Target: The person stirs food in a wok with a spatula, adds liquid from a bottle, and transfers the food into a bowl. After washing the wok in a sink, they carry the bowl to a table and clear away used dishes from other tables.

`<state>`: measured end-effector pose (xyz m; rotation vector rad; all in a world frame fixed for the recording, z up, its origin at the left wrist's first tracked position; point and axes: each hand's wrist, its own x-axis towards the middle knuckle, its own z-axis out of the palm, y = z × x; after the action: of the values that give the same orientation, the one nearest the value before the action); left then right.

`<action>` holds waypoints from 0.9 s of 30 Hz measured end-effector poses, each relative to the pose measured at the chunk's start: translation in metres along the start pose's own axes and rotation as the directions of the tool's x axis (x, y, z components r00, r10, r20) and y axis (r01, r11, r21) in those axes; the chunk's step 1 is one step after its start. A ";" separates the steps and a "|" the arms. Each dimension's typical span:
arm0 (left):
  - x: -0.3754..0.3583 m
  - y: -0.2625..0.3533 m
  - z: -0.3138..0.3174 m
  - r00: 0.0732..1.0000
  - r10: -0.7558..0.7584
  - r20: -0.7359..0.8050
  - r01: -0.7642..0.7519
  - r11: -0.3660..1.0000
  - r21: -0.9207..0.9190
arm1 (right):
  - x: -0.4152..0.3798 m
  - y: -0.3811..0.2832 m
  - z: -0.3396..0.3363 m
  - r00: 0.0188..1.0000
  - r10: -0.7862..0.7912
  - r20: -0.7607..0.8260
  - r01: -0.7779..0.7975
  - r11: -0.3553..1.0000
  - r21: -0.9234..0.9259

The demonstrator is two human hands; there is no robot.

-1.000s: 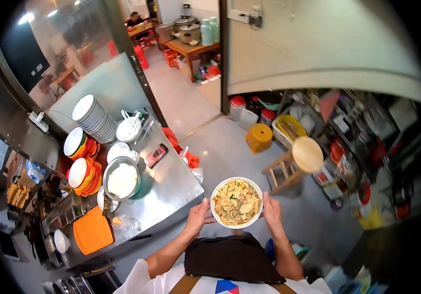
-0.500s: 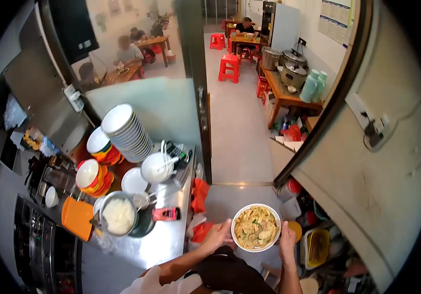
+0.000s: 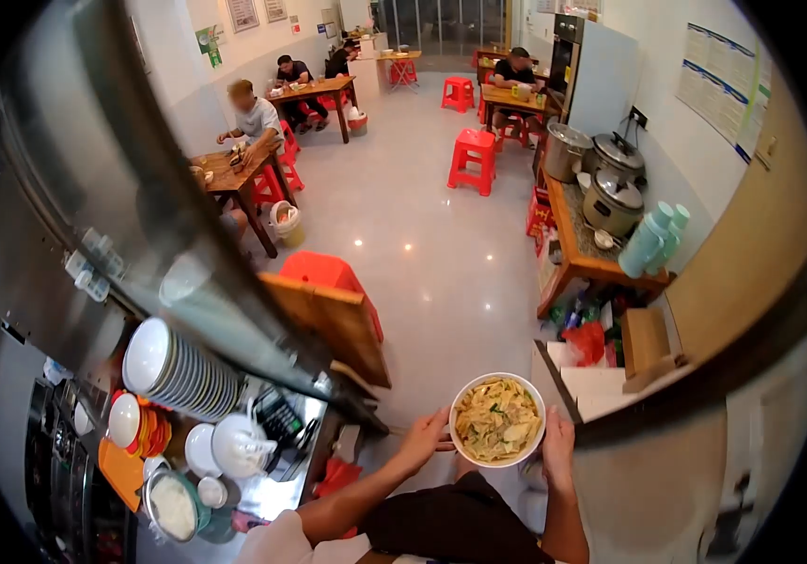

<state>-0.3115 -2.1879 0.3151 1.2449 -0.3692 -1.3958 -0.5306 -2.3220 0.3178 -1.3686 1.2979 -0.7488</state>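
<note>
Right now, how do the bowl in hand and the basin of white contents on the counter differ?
The bowl is held up between left hand and right hand; the basin sits on the counter.
The bowl contains yellowish strips with green bits; the basin, a white mass.
The bowl is white; the basin shows teal at its side.
Both are round, uncovered.

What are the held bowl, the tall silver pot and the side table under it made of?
Held bowl: smooth white; plastic, paper or ceramic, can't tell.
Tall silver pot: probably bare metal, given its grey sheen.
Side table: likely wood frame, orange-brown; speckled top suggests stone or a stone-look laminate.
</note>
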 end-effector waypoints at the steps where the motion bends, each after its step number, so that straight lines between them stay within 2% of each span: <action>1: 0.024 0.012 -0.001 0.999 0.013 -0.042 -0.014 1.000 -0.017 | 0.032 -0.013 0.010 0.992 -0.125 0.009 0.126 0.990 -0.062; 2: 0.046 0.026 0.002 0.996 0.024 -0.089 -0.027 0.999 -0.039 | 0.065 -0.026 0.016 0.968 -0.247 0.033 0.249 0.960 -0.124; 3: 0.065 0.042 0.003 0.990 0.042 -0.136 -0.048 0.998 -0.040 | 0.100 -0.030 0.027 0.979 -0.189 0.075 0.195 0.978 -0.075; 4: 0.086 0.060 0.002 0.987 0.053 -0.154 -0.060 0.997 -0.041 | 0.137 -0.038 0.040 0.976 -0.197 0.094 0.203 0.977 -0.067; 6: 0.121 0.082 -0.001 0.961 0.072 -0.267 -0.101 0.990 -0.098 | 0.195 -0.056 0.063 0.957 -0.177 0.230 0.196 0.978 -0.064; 7: 0.136 0.090 -0.010 0.949 0.102 -0.297 -0.136 0.986 -0.096 | 0.216 -0.071 0.075 0.939 -0.110 0.327 0.126 0.992 -0.029; 8: 0.156 0.105 -0.014 0.944 0.101 -0.315 -0.143 0.983 -0.115 | 0.244 -0.084 0.089 0.931 -0.108 0.349 0.131 0.990 -0.043; 10: 0.197 0.138 -0.025 0.927 0.072 -0.368 -0.129 0.983 -0.130 | 0.300 -0.105 0.121 0.915 -0.037 0.401 0.022 0.999 0.043; 11: 0.220 0.151 -0.030 0.924 0.115 -0.364 -0.186 0.968 -0.167 | 0.329 -0.114 0.134 0.896 -0.035 0.442 0.017 0.999 0.044; 13: 0.265 0.186 -0.039 0.913 0.098 -0.395 -0.178 0.969 -0.171 | 0.384 -0.137 0.162 0.881 -0.037 0.471 0.027 0.999 0.026; 21: 0.462 0.328 -0.100 0.910 0.120 -0.397 -0.185 0.974 -0.131 | 0.588 -0.226 0.267 0.886 -0.045 0.462 0.061 0.998 -0.019; 24: 0.538 0.395 -0.121 0.932 0.116 -0.344 -0.159 0.983 -0.098 | 0.662 -0.261 0.307 0.919 -0.036 0.393 0.017 0.998 0.052; 27: 0.614 0.458 -0.143 0.942 0.107 -0.318 -0.128 0.991 -0.043 | 0.743 -0.282 0.344 0.940 -0.058 0.336 0.037 0.997 0.068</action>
<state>0.1914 -2.7819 0.3513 1.3453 -0.1729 -1.0767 0.0306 -2.9804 0.3400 -1.4119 0.9672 -0.5505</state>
